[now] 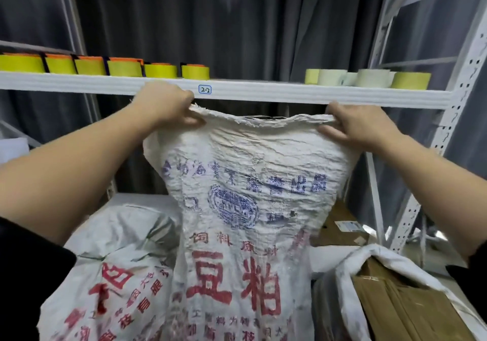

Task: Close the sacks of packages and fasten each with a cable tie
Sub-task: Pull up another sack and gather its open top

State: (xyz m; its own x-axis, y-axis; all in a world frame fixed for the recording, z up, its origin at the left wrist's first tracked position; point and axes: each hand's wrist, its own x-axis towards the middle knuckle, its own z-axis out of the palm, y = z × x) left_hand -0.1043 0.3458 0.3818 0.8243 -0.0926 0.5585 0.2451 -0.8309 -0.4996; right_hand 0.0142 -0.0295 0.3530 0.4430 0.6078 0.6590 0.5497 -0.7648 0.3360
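Sack (245,209) dead centre, pulled up tall in front of you, its mouth stretched just under the white shelf (263,93) marked 2-2. Your left hand (164,103) pinches the left corner of the mouth, thumb in front, fingers curled over the rim. Your right hand (358,124) does the same at the right corner, thumb on the near face. Both grips sit right on the frayed top edge.

Handling, as a judgement: woven plastic cloth, soft and crinkly, holds creases, no stiffness of its own. The neck hangs slack, so the load likely sits low; the lower part looks filled, though the contents are hidden. Expect a heavy bottom and a light, floppy top. The weave looks a bit slick, and the frayed rim could shed threads, so don't trust the very edge for a hard pull.

Take hold below the rim, gather the slack neck into one bunch and twist it; that leaves a firm stem for the cable tie. No tie is visible here.

A second printed sack (110,274) touches it on your left. A third sack (350,264) on your right gapes open over a brown cardboard box (400,306). Yellow tape rolls (92,66) line the shelf.
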